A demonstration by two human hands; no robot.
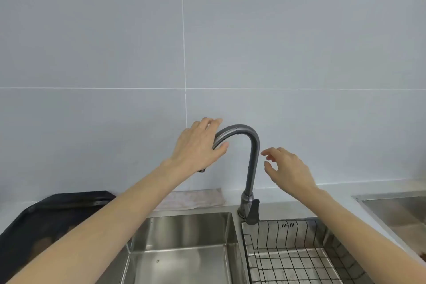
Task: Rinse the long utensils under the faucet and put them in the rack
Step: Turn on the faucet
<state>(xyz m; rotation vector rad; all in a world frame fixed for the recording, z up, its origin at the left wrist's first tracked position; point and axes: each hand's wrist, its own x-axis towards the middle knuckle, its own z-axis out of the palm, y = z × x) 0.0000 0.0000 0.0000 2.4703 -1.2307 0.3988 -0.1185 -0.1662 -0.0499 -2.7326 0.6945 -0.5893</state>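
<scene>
Wrapping my left hand (pixel 200 145) over the down-curving end of the gooseneck faucet (pixel 251 163), I have my fingers curled across the top of the spout and my thumb pressed against its underside, so this grip is closed on the spout itself. The spout's nozzle tip peeks out just below my wrist. My right hand (pixel 289 168) floats just to the right of the faucet's upright neck, apart from it, its grip open with the fingers loosely spread and holding nothing.

Below the faucet's base, its dark lever handle (pixel 253 213) points down toward the basins. The left sink basin (pixel 184 237) is bare steel with a small drain fitting on its floor. The right basin holds the black wire rack (pixel 288 258), whose upright tines line its back edge; no utensils stand in it that I can see, and no long utensils show anywhere in view.

On the bench to the left lies a dark tray (pixel 46 221), partly hidden by my left forearm. A pale folded cloth (pixel 196 199) rests on the bench behind the left basin, against the grey tiled wall (pixel 230 41). At the far right edge, part of another steel basin (pixel 396 212) shows.
</scene>
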